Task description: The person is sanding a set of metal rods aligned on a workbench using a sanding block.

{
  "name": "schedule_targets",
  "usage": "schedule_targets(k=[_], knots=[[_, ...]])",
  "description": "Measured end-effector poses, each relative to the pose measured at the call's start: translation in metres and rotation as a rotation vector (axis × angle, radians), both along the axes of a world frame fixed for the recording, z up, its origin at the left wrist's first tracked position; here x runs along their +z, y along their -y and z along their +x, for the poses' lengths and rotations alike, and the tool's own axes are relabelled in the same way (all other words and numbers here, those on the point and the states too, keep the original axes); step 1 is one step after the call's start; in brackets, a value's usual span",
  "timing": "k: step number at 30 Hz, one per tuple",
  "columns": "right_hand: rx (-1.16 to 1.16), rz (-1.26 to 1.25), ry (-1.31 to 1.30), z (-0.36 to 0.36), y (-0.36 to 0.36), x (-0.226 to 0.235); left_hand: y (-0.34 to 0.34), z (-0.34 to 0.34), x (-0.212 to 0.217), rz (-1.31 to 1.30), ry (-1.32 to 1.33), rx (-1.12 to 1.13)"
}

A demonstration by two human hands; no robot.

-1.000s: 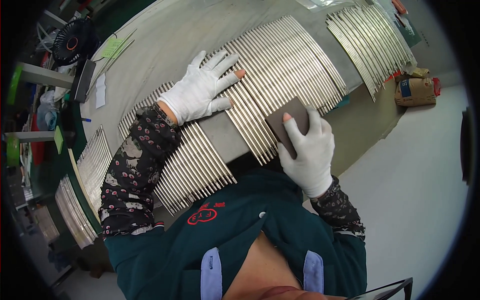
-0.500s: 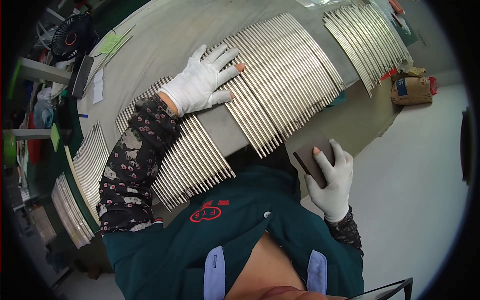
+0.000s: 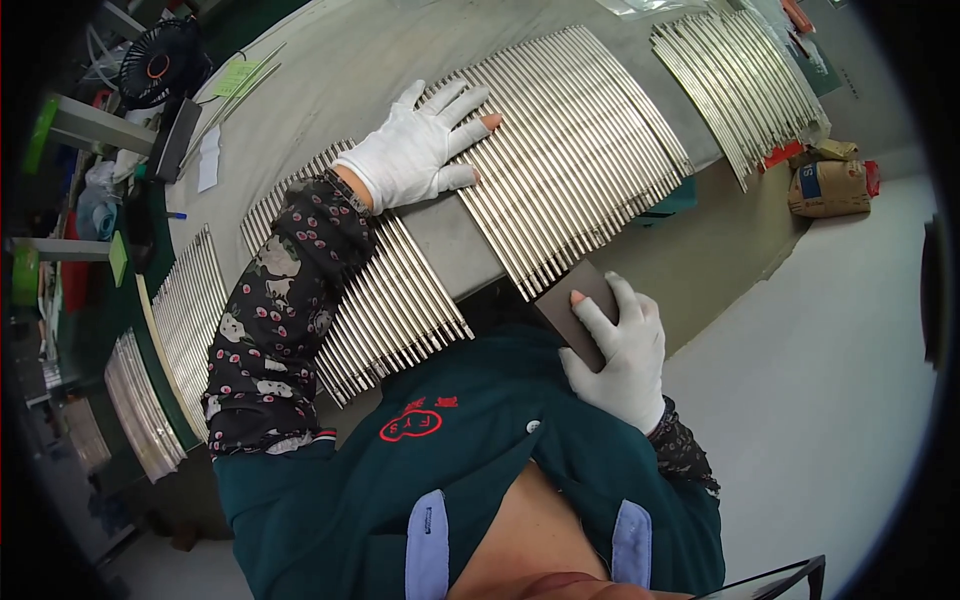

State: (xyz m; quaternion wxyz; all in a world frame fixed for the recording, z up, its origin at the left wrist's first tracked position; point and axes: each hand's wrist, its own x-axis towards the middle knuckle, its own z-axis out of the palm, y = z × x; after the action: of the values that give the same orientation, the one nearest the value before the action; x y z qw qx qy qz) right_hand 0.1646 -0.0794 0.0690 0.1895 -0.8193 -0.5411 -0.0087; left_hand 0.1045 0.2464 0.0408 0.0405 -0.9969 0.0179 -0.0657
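Pressing flat on a row of thin metal rods (image 3: 570,150), left hand (image 3: 420,150) in a white glove, fingers spread wide, palm down, gripping nothing. Closed around a dark flat block (image 3: 578,305), right hand (image 3: 625,350), also white-gloved, one bare fingertip showing through on top of the block. Held at the near ends of the rods, just past the bench (image 3: 340,70) edge, block touching or almost touching the rod tips; cannot tell which. Lying side by side across the grey bench, rods in one wide fan-like band under the left hand. Under the left forearm, in its dark flowered sleeve (image 3: 280,320), a second band of rods (image 3: 400,300), ends overhanging the bench edge. More bands of rods at far right (image 3: 740,80) and at far left (image 3: 185,310), well apart from the hands. At the back left of the bench, a small black fan (image 3: 160,65), with green slips of paper (image 3: 240,75) beside it. On the floor at right, near the bench, a brown cardboard box (image 3: 830,185).
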Motion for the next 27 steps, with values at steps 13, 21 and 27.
schedule_targets(k=[13,21,27], knots=[[-0.046,0.101,0.164,0.012,-0.03,0.003,0.002,-0.008,0.001,0.006,-0.025,0.012],[0.001,-0.005,0.223,0.021,-0.045,0.007,0.004,-0.004,0.003,-0.033,-0.054,0.043],[-0.075,0.054,0.131,0.008,0.001,0.016,0.004,0.002,0.003,-0.038,-0.031,0.049]])
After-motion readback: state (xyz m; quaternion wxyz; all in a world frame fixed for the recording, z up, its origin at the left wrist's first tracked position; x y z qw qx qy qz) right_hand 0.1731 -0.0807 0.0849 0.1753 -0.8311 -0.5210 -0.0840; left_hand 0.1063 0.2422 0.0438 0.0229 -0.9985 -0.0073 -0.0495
